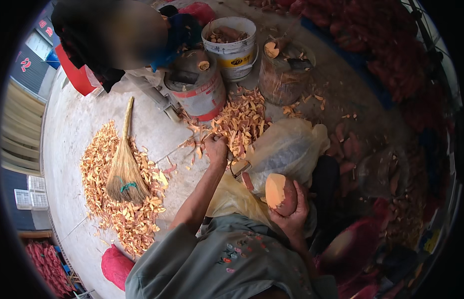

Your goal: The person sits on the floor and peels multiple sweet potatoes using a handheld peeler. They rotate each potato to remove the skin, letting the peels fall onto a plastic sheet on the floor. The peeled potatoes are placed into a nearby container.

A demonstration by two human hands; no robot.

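Observation:
My left hand (216,147) is closed around the handle of a metal-framed peeler (241,170); its blade end points right, and a strip of skin is beside it. To the lower right of the peeler, my right hand (293,211) holds a large sweet potato (280,194). Orange flesh shows on the tuber's left side, with reddish skin on its right. The peeler and tuber are apart. A yellowish plastic sheet (288,149) covers my lap and legs below both hands. Orange and reddish peelings (243,123) lie heaped on the floor beyond my left hand.
A straw broom (127,179) lies on another peelings heap (99,175) at left. Ahead stand a red-and-white drum (198,97), a white bucket (232,56) holding scraps, and a rusty drum (282,82). Another person (86,41) is at upper left. Sweet potatoes (346,145) lie at right.

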